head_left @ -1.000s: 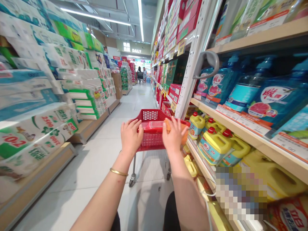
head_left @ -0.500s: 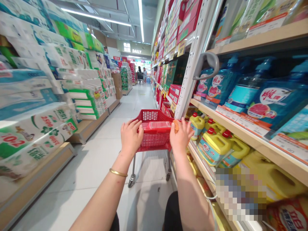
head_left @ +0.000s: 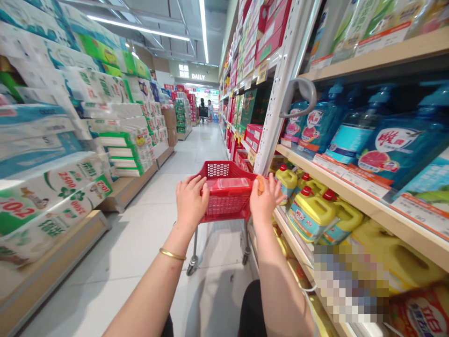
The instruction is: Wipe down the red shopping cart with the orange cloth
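Note:
A red shopping cart (head_left: pixel 226 206) with a mesh basket stands in front of me. My left hand (head_left: pixel 191 199) lies over the left end of its handle, fingers bent over the bar and thumb on the inner side. At the right end, my right hand (head_left: pixel 265 199) rests against the handle with its fingers spread. A small orange piece (head_left: pixel 260 185) shows beside its thumb; the hand partly hides it. Between the hands, a clear cover (head_left: pixel 234 182) lies on the red handle panel. A gold bangle (head_left: pixel 172 254) circles my left wrist.
Stacked tissue packs (head_left: pixel 52 196) line the left side on a low wooden platform (head_left: pixel 59 276). Close on the right, shelves (head_left: pixel 351 187) hold blue pump bottles (head_left: pixel 389 145) and yellow jugs (head_left: pixel 310 210). A grey loop (head_left: pixel 308 96) juts from the shelf post. Two people appear far ahead.
My right hand has shifted slightly to the right, its fingers still spread. The left hand stays in place on the handle. The shelves on the right have moved slightly left in view.

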`<state>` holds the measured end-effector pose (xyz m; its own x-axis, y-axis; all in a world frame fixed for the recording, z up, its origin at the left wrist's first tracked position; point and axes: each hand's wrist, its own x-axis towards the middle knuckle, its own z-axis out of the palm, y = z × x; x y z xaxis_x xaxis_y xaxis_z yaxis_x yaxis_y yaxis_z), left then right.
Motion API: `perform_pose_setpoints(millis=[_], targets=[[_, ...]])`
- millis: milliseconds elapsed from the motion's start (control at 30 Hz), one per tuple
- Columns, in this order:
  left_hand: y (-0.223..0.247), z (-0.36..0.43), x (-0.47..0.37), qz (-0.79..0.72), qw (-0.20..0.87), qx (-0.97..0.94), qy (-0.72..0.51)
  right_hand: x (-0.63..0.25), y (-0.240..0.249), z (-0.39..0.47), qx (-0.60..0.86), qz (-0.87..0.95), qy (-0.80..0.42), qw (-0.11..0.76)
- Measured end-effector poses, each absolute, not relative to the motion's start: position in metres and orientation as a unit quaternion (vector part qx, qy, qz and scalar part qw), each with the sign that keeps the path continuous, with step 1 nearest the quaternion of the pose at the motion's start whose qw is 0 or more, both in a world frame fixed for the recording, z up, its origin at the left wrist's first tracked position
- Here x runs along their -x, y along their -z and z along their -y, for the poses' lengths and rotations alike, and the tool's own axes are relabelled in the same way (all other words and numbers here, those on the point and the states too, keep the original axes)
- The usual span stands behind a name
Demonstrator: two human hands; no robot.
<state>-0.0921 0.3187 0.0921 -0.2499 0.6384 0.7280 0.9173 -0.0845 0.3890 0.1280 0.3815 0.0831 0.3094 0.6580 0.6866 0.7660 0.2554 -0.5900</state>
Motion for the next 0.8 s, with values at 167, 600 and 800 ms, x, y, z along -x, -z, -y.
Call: perform_pose_setpoints(millis=[167, 600, 800], targets=[[-0.092, -0.321, 0.094, 0.663, 0.171, 0.586, 0.433, -0.068, -0.095, -0.342, 0.408, 0.795, 0.064, 0.444], [-0.094, -0.318, 0.093, 0.657, 0.164, 0.589, 0.441, -0.105, -0.087, -0.366, 0.54, 0.666, 0.052, 0.512], [-0.095, -0.319, 0.095, 0.656, 0.165, 0.595, 0.435, -0.064, -0.097, -0.341, 0.377, 0.81, 0.054, 0.447]])
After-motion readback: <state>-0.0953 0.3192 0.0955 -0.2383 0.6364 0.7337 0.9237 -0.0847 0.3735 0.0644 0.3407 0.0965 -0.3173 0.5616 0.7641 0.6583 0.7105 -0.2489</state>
